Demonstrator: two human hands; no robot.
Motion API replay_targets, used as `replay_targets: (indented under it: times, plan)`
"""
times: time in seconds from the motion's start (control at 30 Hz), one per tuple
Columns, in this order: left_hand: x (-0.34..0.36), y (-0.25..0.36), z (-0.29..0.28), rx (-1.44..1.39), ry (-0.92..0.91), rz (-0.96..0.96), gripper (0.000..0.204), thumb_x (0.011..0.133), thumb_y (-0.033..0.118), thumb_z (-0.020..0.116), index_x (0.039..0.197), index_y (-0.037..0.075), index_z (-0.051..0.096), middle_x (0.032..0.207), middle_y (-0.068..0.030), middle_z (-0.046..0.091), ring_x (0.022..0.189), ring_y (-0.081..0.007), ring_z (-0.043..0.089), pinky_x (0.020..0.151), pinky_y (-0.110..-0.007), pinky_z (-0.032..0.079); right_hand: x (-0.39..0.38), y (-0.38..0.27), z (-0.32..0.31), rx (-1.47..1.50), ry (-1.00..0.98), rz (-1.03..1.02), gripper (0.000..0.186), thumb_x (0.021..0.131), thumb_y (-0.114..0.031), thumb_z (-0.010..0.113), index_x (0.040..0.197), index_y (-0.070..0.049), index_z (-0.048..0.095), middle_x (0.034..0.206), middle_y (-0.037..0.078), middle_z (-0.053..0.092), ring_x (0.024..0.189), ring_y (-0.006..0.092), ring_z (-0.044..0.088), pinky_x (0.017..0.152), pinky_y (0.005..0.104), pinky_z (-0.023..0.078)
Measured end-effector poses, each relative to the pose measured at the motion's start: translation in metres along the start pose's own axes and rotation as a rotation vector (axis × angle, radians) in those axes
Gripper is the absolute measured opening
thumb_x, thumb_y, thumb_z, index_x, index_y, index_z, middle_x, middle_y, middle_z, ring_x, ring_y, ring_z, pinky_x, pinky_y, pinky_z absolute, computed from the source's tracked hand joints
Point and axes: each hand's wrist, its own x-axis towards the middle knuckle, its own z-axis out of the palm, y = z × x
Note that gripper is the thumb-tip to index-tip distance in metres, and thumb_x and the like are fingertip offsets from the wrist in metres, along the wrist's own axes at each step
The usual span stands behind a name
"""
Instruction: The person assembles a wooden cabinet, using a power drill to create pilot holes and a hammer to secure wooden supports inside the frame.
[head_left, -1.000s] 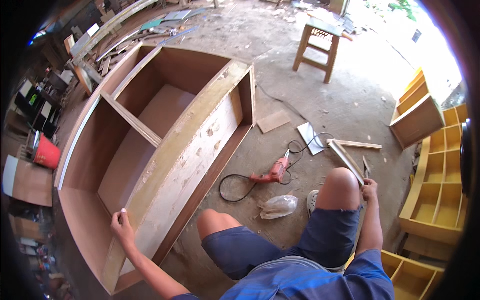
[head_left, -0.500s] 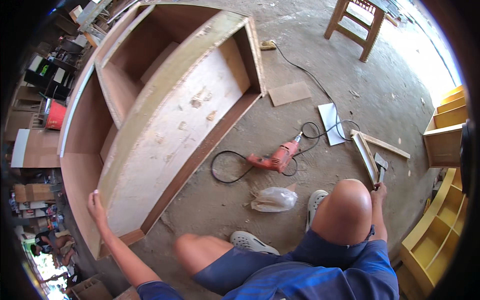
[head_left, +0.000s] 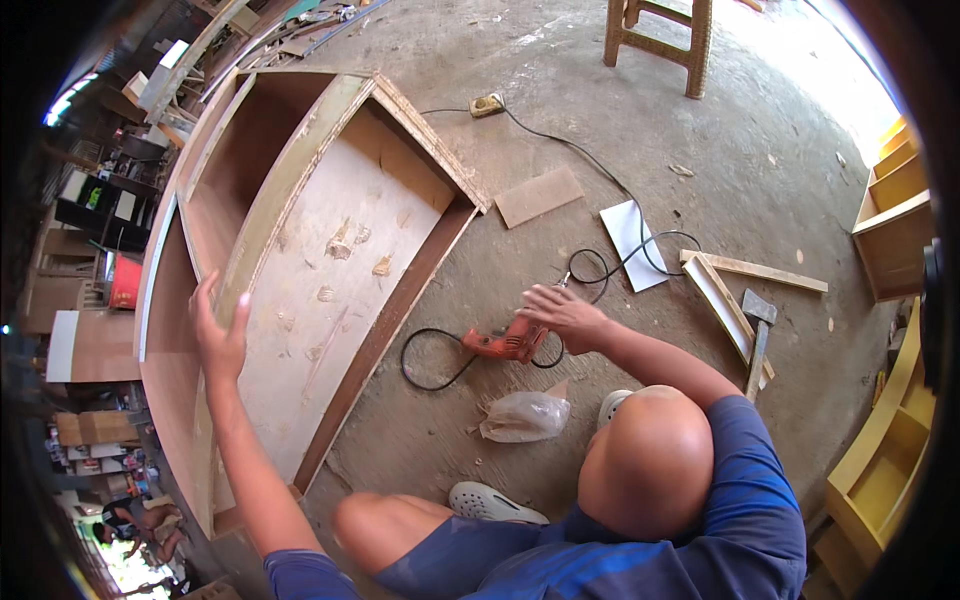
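Note:
A curved, unpainted wooden cabinet (head_left: 300, 240) with open compartments lies tilted at the left. My left hand (head_left: 220, 335) is at its curved front edge, thumb and fingers spread; whether it presses on the wood I cannot tell. My right hand (head_left: 568, 318) stretches across with flat fingers above the red corded drill (head_left: 505, 341), partly covering it. Nothing shows in its grasp. A short-handled tool with a broad grey metal head (head_left: 758, 335), hammer or hatchet, rests against a frame of narrow wood strips (head_left: 725, 305) at the right.
A clear plastic bag (head_left: 525, 416) lies by my feet. The drill's black cord (head_left: 590, 155) loops past a white panel (head_left: 633, 245) and brown board (head_left: 540, 196) to a socket block (head_left: 486, 105). A stool (head_left: 660, 45) stands far off; yellow shelving (head_left: 885, 450) stands right. A person (head_left: 140, 525) sits far left.
My right hand has let go of the grey-headed tool and swung left to the drill. My left hand has moved farther up the cabinet's edge, its fingers spreading. The view has shifted.

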Motion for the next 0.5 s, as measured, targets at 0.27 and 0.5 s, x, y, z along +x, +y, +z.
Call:
replay_targets:
  times: [0.27, 0.5]
  plan:
    - [0.025, 0.016, 0.029, -0.037, -0.134, -0.105, 0.081, 0.087, 0.045, 0.077, 0.146, -0.001, 0.047, 0.143, -0.0235, 0.055, 0.134, -0.0376, 0.052, 0.112, -0.044, 0.04, 0.035, -0.006, 0.044, 0.041, 0.126, -0.046, 0.073, 0.066, -0.026, 0.083, 0.134, -0.018, 0.056, 0.121, 0.008, 0.057, 0.117, 0.0279, 0.053, 0.099, 0.0432, 0.042]
    - [0.02, 0.007, 0.023, -0.023, -0.143, -0.129, 0.075, 0.088, 0.039, 0.078, 0.143, -0.003, 0.049, 0.138, -0.0232, 0.059, 0.129, -0.0357, 0.056, 0.109, -0.042, 0.043, 0.003, 0.02, 0.028, 0.004, 0.192, 0.06, 0.051, 0.067, -0.025, 0.078, 0.114, -0.014, 0.062, 0.111, 0.01, 0.059, 0.112, 0.03, 0.055, 0.089, 0.0443, 0.046]
